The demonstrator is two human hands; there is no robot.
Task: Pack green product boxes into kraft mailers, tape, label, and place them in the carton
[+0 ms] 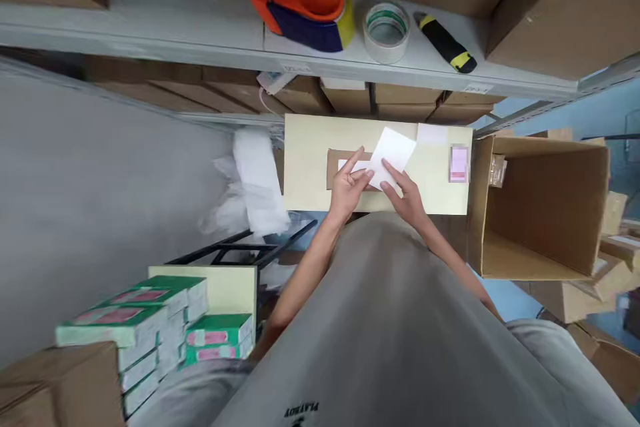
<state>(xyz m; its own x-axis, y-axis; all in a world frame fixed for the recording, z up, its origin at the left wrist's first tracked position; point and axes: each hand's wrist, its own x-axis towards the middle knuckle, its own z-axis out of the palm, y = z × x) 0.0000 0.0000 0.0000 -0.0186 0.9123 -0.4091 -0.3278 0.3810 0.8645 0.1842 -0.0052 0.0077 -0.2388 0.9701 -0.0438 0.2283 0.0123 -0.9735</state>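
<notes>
A white paper label (395,147) is held at a tilt above a light yellow tabletop (306,147). My left hand (346,188) pinches its lower left corner with the thumb, the index finger stretched out beyond. On the label's right side lie the fingers of my right hand (406,199), with the thumb near its lower edge. Beneath the hands rests a small flat brown cardboard package (333,163), which bears a white strip and is partly covered by the label and my left hand.
On the shelf above are an orange tape dispenser (300,7), a tape roll (386,32) and a black-yellow utility knife (448,44). A phone-like pink-screened item (459,163) lies at the table's right. Beside it stands an open carton (545,207); green-white boxes (145,307) are stacked lower left.
</notes>
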